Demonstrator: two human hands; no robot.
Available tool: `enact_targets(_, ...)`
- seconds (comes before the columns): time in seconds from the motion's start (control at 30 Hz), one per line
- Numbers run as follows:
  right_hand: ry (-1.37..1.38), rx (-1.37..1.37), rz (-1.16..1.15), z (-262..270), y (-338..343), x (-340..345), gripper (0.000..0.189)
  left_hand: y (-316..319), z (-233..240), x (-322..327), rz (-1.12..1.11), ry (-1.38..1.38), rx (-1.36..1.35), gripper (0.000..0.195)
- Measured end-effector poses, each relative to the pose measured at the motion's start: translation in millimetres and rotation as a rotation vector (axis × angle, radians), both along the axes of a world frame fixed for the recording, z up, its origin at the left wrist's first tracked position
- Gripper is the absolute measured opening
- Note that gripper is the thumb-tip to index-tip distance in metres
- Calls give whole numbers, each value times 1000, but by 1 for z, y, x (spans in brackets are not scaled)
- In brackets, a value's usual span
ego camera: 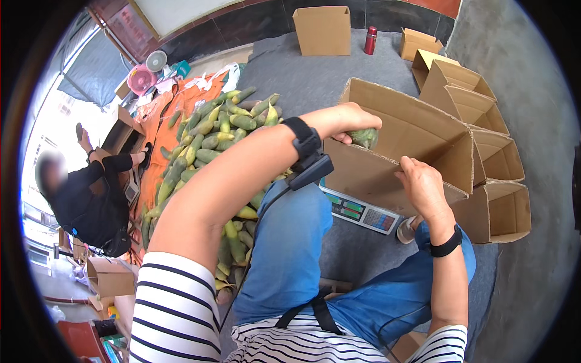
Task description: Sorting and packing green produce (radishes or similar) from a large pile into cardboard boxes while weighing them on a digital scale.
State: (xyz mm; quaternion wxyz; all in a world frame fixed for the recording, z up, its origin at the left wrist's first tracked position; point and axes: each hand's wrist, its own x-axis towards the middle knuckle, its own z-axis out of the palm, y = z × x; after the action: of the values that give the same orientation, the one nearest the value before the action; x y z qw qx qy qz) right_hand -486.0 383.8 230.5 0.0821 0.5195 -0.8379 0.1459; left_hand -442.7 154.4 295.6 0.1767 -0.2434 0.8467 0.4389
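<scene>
My left hand (352, 119) grips a green radish (364, 138) over the near rim of a large open cardboard box (404, 120), towards its left end. Much of the radish is hidden by the fingers. With bent fingers and thumb, my right hand (421, 187) pinches the same near rim farther right. Below the box's near side shows the keypad and display panel of a digital scale (363, 211); the box hides the rest. To my left lies a big heap of green radishes (209, 143), partly behind my left arm.
Several open cardboard boxes (479, 111) crowd the right side. By the far wall stand another carton (322, 31) and a red flask (371, 41). At left, a person in dark clothes (91, 204) sits beside an orange cloth (152, 177), near a pink fan (141, 79).
</scene>
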Motion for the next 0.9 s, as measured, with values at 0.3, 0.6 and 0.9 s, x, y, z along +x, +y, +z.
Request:
enact_targets(0.3,-3,-8,20,5,2,0,20,10,11,67,-20,447,156,48)
enact_targets(0.6,-8,16,-56,9,1,-4,27,-114,-125,341,690,229,10,41)
enact_targets(0.9,60,53,-151,2,-4,0,34,-71,-269,524,739,-165,-658,53)
